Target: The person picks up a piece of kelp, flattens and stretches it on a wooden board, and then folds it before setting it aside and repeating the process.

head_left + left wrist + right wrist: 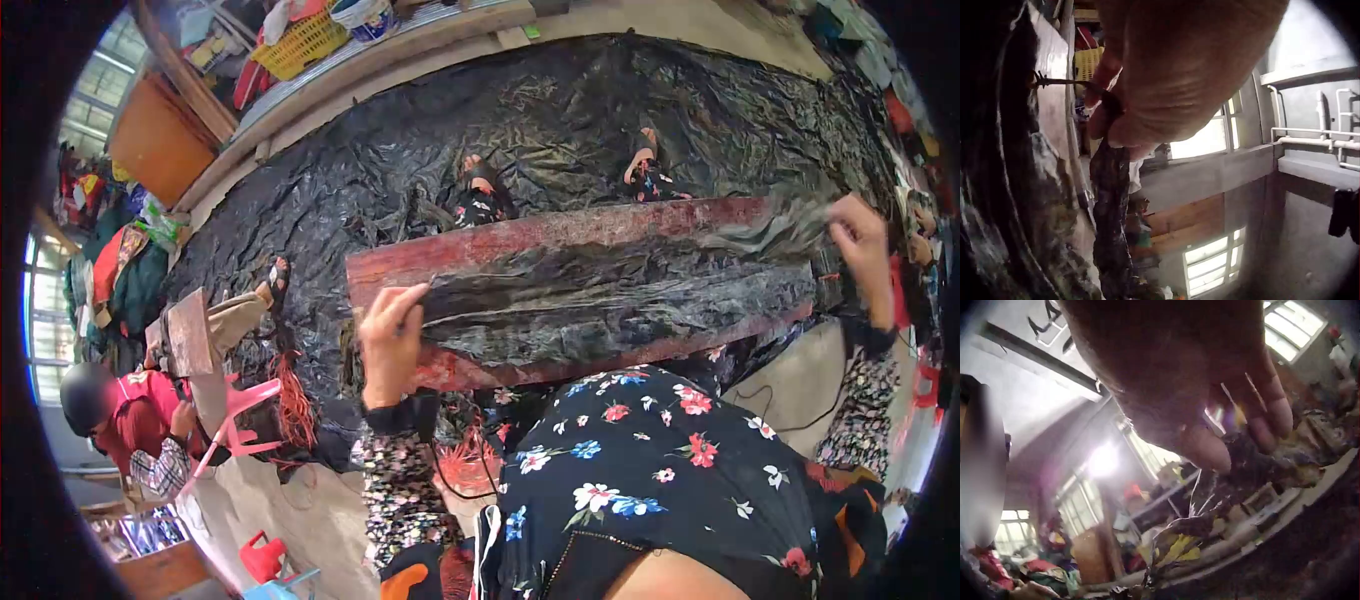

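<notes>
A long dark, wrinkled, leaf-like strip lies stretched along a red-stained wooden board in front of the person. At the board's left end the left hand pinches the strip's edge. In the left wrist view, a thin dark stem runs from its fingers, and a crinkled dark piece hangs below them. The right hand is at the other end, curled fingertips holding the strip's thin, blurred end above the board. In the right wrist view, ragged yellow-brown material shows below the thumb.
Black plastic sheeting covers the floor around the person's feet. At left another person sits with a board by a pink stool. Red strings lie bundled nearby. A yellow basket stands at the back.
</notes>
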`<state>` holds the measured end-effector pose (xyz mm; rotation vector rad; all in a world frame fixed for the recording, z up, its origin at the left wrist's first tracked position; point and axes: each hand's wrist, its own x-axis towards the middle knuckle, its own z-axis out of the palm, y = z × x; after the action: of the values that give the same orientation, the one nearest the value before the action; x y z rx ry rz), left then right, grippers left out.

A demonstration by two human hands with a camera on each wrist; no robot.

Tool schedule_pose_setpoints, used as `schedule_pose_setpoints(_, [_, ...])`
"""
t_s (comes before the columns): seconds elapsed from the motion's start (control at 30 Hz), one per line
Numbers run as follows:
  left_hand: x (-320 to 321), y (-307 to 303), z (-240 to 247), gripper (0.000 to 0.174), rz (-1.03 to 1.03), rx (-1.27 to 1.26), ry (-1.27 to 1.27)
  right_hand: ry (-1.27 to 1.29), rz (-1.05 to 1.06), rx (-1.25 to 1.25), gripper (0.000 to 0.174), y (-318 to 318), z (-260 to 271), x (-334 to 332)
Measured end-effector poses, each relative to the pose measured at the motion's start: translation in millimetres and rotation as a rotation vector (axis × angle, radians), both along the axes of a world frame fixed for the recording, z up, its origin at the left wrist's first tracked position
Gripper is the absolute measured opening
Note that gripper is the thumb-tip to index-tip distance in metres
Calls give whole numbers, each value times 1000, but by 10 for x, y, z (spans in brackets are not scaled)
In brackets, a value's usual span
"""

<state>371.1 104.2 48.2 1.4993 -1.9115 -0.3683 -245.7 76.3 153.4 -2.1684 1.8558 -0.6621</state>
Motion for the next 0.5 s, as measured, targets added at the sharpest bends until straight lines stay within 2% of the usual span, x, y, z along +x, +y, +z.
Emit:
schedule_pose_setpoints(0.03, [-88,21,-127,31,-8,36,22,141,73,-57,18,39,-392,-147])
schedule_pose_setpoints(0.07, [-152,20,-214,31,-18,39,33,95,145,8,23,56,-736,-271])
schedule_pose_setpoints(0.1, [-216,35,-223,31,14,80,73,16,7,253,25,102,-782,-82])
schedule_pose_setpoints(0.17, [-251,26,-159,31,8,52,48,132,162,12,26,4,-904,305])
schedule_pose_setpoints(0.3, [-312,51,102,31,-1,58,82,-260,404,237,22,-407,-901,1464])
schedule_pose_setpoints(0.37, [-320,48,165,32,-16,57,77,-365,742,76,23,-630,-1080,2079])
schedule_pose_setpoints(0.43, [-345,38,200,33,-29,41,86,-450,902,140,25,-695,-1151,2681])
schedule_pose_setpoints(0.5, [-365,28,233,33,-37,28,92,-542,1005,99,24,-738,-1309,3115])
